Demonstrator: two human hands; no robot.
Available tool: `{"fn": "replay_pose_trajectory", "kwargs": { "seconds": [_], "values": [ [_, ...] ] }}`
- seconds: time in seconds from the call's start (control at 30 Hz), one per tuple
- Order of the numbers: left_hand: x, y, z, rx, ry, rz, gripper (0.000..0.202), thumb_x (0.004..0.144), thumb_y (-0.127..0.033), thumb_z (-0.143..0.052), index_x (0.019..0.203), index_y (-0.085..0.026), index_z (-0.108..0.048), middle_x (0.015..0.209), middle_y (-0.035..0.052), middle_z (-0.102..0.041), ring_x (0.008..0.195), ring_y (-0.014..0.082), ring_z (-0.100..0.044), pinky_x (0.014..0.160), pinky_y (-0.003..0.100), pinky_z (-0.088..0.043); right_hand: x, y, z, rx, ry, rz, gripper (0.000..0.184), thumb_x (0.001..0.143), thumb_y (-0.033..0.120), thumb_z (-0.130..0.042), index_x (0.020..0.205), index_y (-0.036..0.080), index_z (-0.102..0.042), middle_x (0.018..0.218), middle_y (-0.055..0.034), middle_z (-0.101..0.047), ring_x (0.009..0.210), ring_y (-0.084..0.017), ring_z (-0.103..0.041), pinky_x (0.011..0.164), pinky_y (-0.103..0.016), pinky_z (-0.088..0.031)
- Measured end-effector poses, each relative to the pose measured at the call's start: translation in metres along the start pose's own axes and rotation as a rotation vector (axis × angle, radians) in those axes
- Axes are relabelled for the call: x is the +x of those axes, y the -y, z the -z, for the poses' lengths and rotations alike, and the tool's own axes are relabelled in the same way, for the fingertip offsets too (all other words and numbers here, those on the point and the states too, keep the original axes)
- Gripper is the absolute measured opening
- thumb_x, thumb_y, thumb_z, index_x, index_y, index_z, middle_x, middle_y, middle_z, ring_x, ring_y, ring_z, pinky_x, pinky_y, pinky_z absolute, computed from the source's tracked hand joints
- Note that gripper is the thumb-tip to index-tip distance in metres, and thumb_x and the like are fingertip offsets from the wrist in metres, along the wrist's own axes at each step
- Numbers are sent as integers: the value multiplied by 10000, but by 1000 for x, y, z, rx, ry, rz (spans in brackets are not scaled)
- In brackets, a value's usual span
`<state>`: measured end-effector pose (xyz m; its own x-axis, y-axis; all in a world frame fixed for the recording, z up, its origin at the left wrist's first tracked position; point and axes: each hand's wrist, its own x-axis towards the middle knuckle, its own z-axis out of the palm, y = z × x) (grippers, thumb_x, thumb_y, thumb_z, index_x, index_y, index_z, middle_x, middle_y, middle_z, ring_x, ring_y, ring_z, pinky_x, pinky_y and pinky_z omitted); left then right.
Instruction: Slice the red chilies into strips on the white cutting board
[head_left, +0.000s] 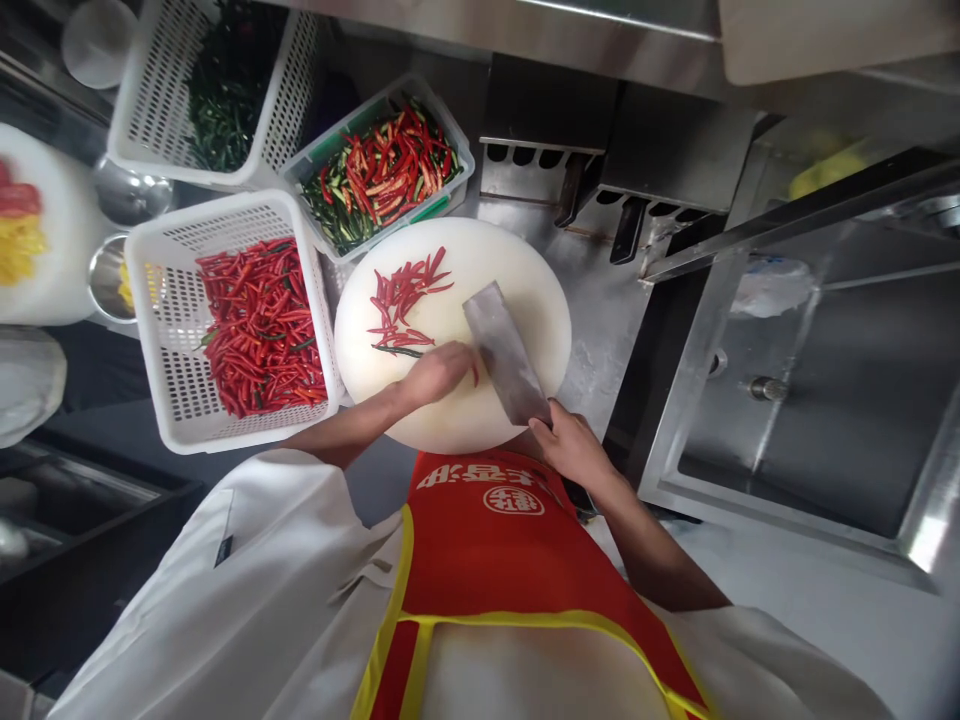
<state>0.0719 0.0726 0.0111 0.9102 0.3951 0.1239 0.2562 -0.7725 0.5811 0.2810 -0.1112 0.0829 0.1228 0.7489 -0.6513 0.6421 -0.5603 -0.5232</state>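
Observation:
My right hand [571, 442] grips a cleaver [505, 350] by its handle, its broad blade slanting up and left over the round white cutting board [442, 415]. Just left of the blade, my left hand [440, 373] rests on the board with its fingers curled together. A small piece of red chili pepper [475, 374] shows at those fingertips, pinched between them as far as I can see. Beyond this hand lies a loose pile of red chili peppers [405, 290], with one dark green chili [397, 350] at its near edge.
Left of the board stands a white basket [154, 330] of whole red chilies. A plastic tub [466, 160] of cut red and green chilies touches the board's far side. Another white basket [150, 110] holds green chilies. Knives sit in a steel rack [517, 180]; a sink [817, 430] lies right.

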Motion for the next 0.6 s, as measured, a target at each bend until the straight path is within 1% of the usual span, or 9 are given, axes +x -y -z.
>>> {"fn": "replay_pose_trajectory", "kwargs": {
  "seconds": [0.07, 0.13, 0.2, 0.27, 0.3, 0.37, 0.47, 0.53, 0.6],
  "values": [
    [14, 15, 14, 69, -105, 144, 287, 964, -171, -349, 1075, -144, -613, 1070, 120, -633, 1027, 214, -590, 898, 358, -520, -14, -8, 6, 1, -3, -2, 154, 955, 343, -415, 908, 212, -482, 627, -14, -594, 593, -204, -592, 563, -283, -327],
    [31, 33, 27, 175, -192, 319, 278, 951, -162, -367, 1084, -139, -610, 1088, 125, -614, 1065, 231, -568, 943, 378, -493, -30, -17, 11, -33, 30, 28, 183, 955, 367, -408, 871, 221, -478, 631, -16, -595, 608, -208, -596, 566, -284, -328],
    [47, 49, 34, 273, -185, 454, 251, 940, -155, -384, 1011, -141, -624, 1057, 126, -608, 1049, 253, -563, 926, 398, -485, -43, -23, 12, -68, 91, 78, 200, 956, 366, -401, 837, 227, -478, 661, -22, -613, 638, -207, -604, 579, -284, -331],
    [57, 57, 37, 325, -122, 511, 233, 929, -139, -395, 910, -137, -627, 1001, 125, -605, 1001, 265, -571, 871, 402, -489, -50, -27, 11, -77, 146, 125, 207, 959, 351, -391, 828, 227, -492, 704, -27, -636, 664, -202, -606, 594, -281, -337],
    [60, 58, 37, 336, -89, 513, 226, 922, -132, -404, 877, -135, -625, 981, 122, -603, 975, 264, -576, 841, 394, -491, -51, -29, 10, -71, 160, 136, 212, 959, 348, -389, 825, 226, -500, 709, -26, -641, 664, -199, -602, 594, -280, -337],
    [59, 52, 36, 345, -31, 497, 211, 905, -117, -427, 857, -135, -632, 966, 115, -599, 920, 249, -585, 779, 364, -491, -49, -31, 9, -38, 149, 117, 217, 953, 356, -392, 827, 224, -512, 686, -21, -636, 641, -194, -592, 579, -277, -334],
    [47, 31, 33, 345, 68, 433, 211, 894, -107, -449, 859, -142, -655, 942, 111, -605, 857, 226, -590, 713, 332, -482, -42, -34, 11, 31, 79, 22, 211, 945, 379, -400, 876, 218, -518, 626, -5, -606, 599, -192, -587, 561, -271, -341],
    [35, 13, 27, 315, 142, 336, 211, 903, -120, -459, 869, -147, -665, 916, 107, -615, 852, 221, -591, 709, 327, -482, -38, -33, 13, 51, 45, -12, 209, 943, 391, -404, 898, 215, -508, 600, 5, -585, 582, -193, -586, 563, -272, -350],
    [23, -4, 18, 259, 208, 205, 204, 918, -142, -468, 882, -150, -669, 905, 101, -628, 859, 216, -592, 724, 328, -490, -36, -29, 16, 38, 27, -3, 202, 940, 394, -414, 884, 217, -494, 594, 7, -571, 586, -195, -585, 573, -276, -349]
  ]
}}
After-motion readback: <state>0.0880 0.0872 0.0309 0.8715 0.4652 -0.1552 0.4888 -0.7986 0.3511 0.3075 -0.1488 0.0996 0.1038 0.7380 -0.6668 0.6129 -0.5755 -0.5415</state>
